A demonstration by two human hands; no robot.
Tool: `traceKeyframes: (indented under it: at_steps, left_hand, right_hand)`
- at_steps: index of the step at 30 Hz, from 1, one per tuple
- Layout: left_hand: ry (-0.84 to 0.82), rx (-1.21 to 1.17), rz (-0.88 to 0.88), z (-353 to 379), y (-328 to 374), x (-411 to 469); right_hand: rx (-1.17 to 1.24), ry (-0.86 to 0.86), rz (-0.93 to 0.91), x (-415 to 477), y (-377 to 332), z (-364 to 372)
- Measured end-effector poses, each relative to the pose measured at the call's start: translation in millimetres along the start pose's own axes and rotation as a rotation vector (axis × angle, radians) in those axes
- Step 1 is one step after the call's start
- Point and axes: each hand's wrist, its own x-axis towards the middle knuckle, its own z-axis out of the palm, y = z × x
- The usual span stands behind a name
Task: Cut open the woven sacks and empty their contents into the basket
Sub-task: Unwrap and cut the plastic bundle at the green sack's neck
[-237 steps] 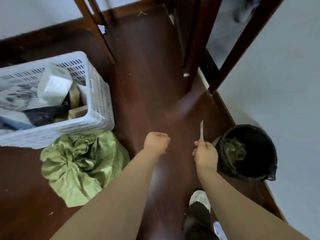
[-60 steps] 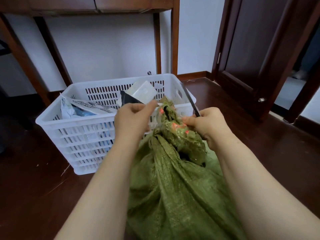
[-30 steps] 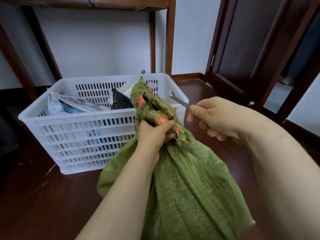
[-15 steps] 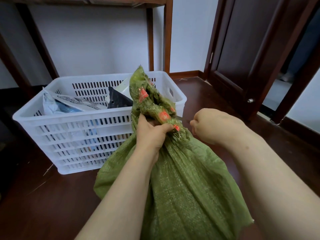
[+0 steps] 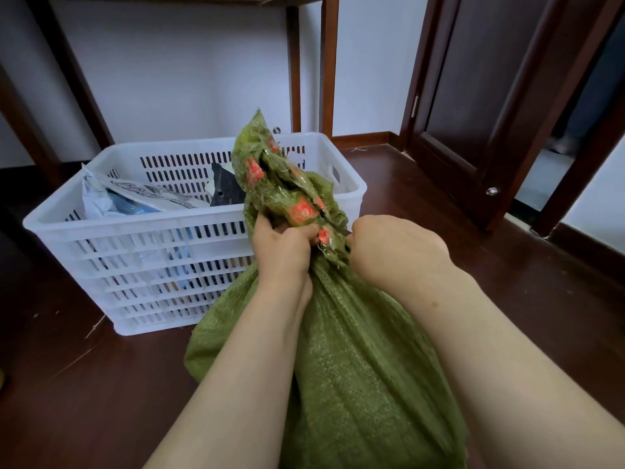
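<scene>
Left hand (image 5: pixel 284 245) fisted round the taped, bunched neck of the green sack (image 5: pixel 355 367). Right hand (image 5: pixel 395 248) curled tight against the neck's right side; can't tell what it holds. Sack upright on dark wood floor (image 5: pixel 84 384), just in front of the white basket (image 5: pixel 135 265), packets (image 5: pixel 145 194) inside. Door (image 5: pixel 473 96) far right.

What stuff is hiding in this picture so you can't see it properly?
Head view:
Inside the green woven sack: its cloth covers everything.
The knife in the right hand: fist and sack hide all but a dark sliver.
Lower contents of the white basket: its slatted wall and the sack block them.
Sack's bottom: cut off by the lower edge.
</scene>
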Motion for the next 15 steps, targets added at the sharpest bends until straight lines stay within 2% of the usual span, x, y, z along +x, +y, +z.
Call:
traceKeyframes:
  at_steps: [3, 11, 15]
  left_hand:
    - [-0.026, 0.047, -0.019, 3.7, -2.7, -4.9]
    - [0.230, -0.027, -0.005, -9.5, 0.4, 6.2]
    - [0.233, -0.011, -0.028, -6.2, -1.6, 4.8]
  right_hand:
    - [0.057, -0.026, 0.007, 0.5, -4.5, 6.3]
    - [0.107, -0.106, -0.092, 2.2, -11.3, 16.2]
    - [0.120, -0.078, -0.049, 1.8, -10.8, 17.7]
